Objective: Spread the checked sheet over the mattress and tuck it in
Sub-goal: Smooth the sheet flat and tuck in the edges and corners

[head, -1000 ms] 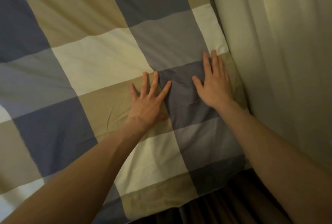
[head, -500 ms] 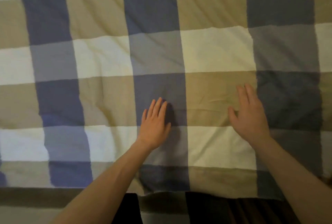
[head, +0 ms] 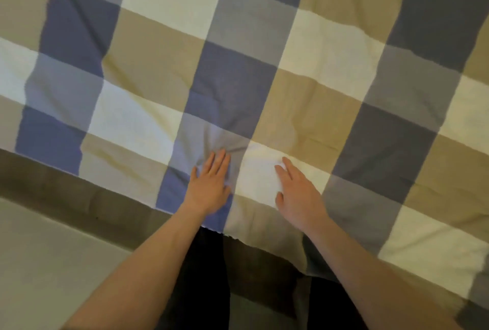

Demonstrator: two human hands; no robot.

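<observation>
Two hands [head: 210, 188] [head: 297, 197] on checked sheet [head: 148, 65], floor [head: 47, 263] nearby

Dim, warm light; soft blur

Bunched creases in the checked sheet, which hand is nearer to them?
Left. The left hand has its fingertips at the creases; the right hand rests apart, to their right.

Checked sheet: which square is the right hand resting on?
The right hand lies on the cream-white square near the edge of the checked sheet; the left hand lies on the blue-grey column beside it.
</observation>
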